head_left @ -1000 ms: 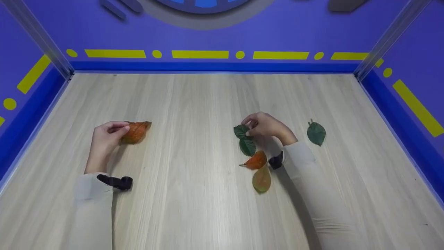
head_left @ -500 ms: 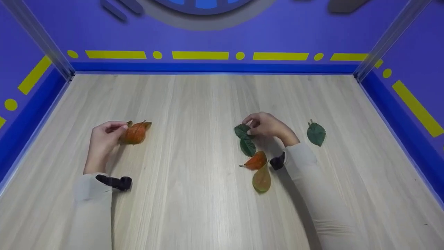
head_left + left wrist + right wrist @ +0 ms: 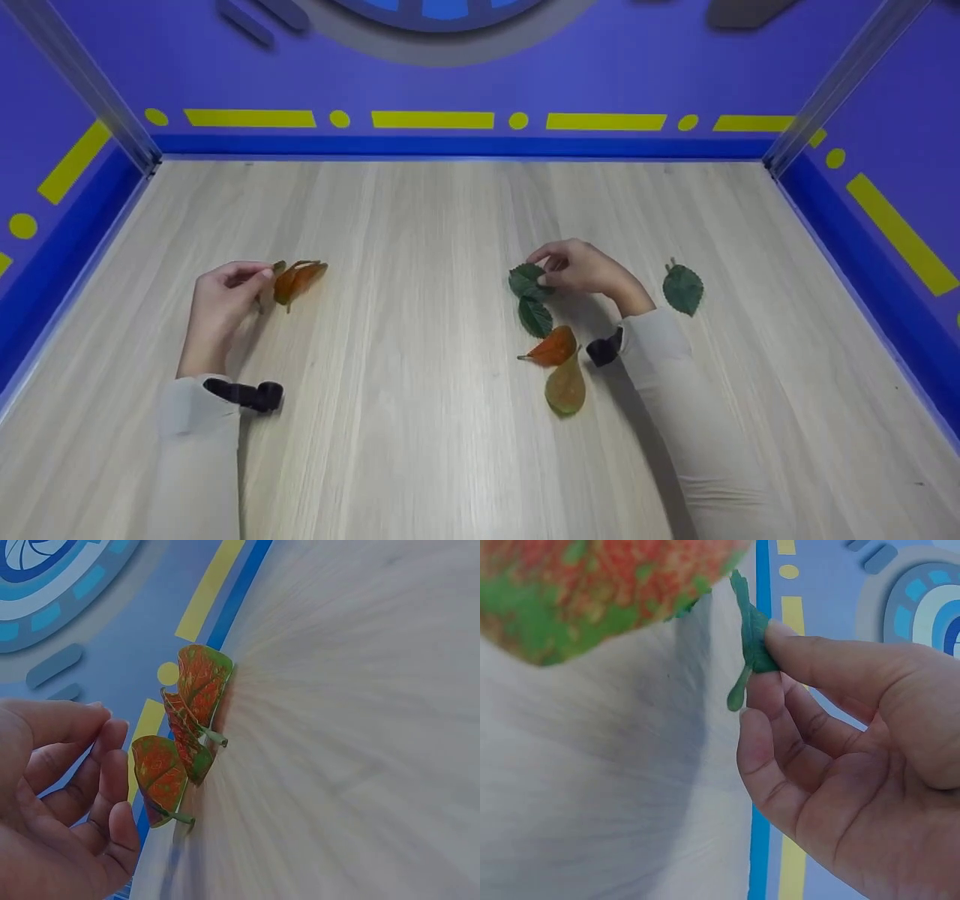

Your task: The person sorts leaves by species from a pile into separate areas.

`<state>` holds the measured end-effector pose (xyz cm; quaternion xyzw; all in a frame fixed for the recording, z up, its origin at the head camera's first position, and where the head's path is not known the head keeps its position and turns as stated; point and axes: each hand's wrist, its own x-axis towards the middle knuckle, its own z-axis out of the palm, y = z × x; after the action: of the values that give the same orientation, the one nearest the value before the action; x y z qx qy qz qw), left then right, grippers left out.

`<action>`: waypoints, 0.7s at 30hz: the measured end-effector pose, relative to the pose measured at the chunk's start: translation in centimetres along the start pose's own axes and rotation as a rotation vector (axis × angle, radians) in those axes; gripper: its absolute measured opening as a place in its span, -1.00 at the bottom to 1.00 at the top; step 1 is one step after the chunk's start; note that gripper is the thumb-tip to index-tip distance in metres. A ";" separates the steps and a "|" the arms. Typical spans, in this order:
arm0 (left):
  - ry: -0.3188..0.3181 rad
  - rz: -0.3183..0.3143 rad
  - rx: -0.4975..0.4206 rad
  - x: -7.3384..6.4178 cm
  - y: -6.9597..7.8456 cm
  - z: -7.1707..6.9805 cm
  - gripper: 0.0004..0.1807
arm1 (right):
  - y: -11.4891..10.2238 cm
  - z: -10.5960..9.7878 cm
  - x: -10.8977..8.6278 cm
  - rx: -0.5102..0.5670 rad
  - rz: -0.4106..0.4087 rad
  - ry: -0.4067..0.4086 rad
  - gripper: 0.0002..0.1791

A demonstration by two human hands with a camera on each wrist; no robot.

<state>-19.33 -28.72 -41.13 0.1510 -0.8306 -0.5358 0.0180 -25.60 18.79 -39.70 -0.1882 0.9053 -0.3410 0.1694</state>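
In the head view my left hand is beside a small group of orange-red leaves. The left wrist view shows its thumb and fingers loosely curled just short of a leaf, with nothing visible between the tips. A curled leaf leans against the others, stem outward. My right hand pinches a green serrated leaf between thumb and fingers; its stem points down in the right wrist view. Directly below it lies another green leaf, its upper end overlapped by the pinched one.
An orange leaf and a yellow-green leaf lie near my right wrist. One green leaf is farther right on the wooden table. Blue-purple panels enclose the back and sides.
The left fingers have drawn slightly left, away from the orange leaf, which has turned and looks narrower. The right hand has shifted slightly right with the green leaf.
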 end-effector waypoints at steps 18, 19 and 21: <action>0.018 0.079 0.003 0.0 0.6 0.2 -0.60 | 0.3 -1.1 -1.2 0.057 -0.060 0.066 -0.65; 0.019 0.085 0.005 -0.1 0.7 0.2 -0.60 | 0.4 -1.2 -1.3 0.054 -0.063 0.069 -0.65; 0.023 0.094 -0.002 -0.2 1.0 0.3 -0.60 | 0.5 -1.3 -1.6 0.049 -0.075 0.077 -0.65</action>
<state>-19.38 -28.02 -40.37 0.1178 -0.8360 -0.5334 0.0528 -24.93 20.61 -38.84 -0.2045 0.8948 -0.3764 0.1260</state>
